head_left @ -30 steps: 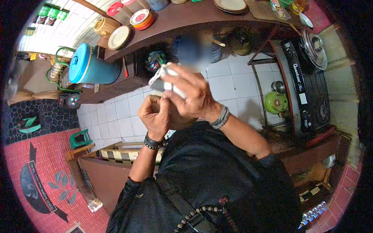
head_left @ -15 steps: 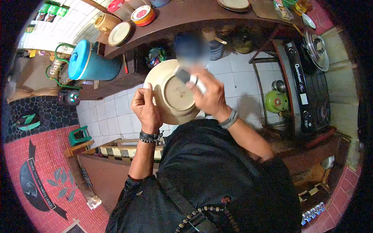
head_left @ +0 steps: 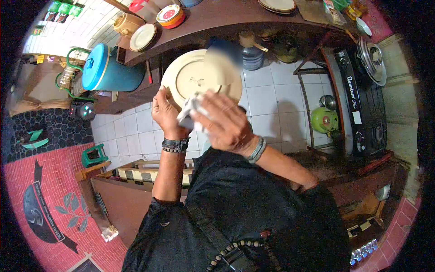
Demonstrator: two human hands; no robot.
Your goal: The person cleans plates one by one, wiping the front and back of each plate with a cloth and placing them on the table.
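Note:
A cream plate [head_left: 185, 72] is held up in front of me with its underside and foot ring facing me. My left hand [head_left: 166, 115] grips the plate's lower left edge, the thumb near the rim. My right hand [head_left: 224, 120] is closed on a grey and white cloth [head_left: 188, 111], which lies against the plate's lower edge. The fingers of that hand are slightly smeared by motion. A blurred patch covers the plate's upper right part.
A brown counter [head_left: 217, 20] ahead carries a stack of plates [head_left: 277, 4], a cream plate [head_left: 142, 37] and an orange-rimmed bowl [head_left: 170, 17]. A blue drinks cooler [head_left: 113, 70] stands left. On the right are a gas stove [head_left: 362, 104] and a green gas cylinder [head_left: 324, 119].
The plate has moved up and tilted. My right hand has slid with the cloth from the plate's upper right down to its lower edge. My left hand still grips the plate.

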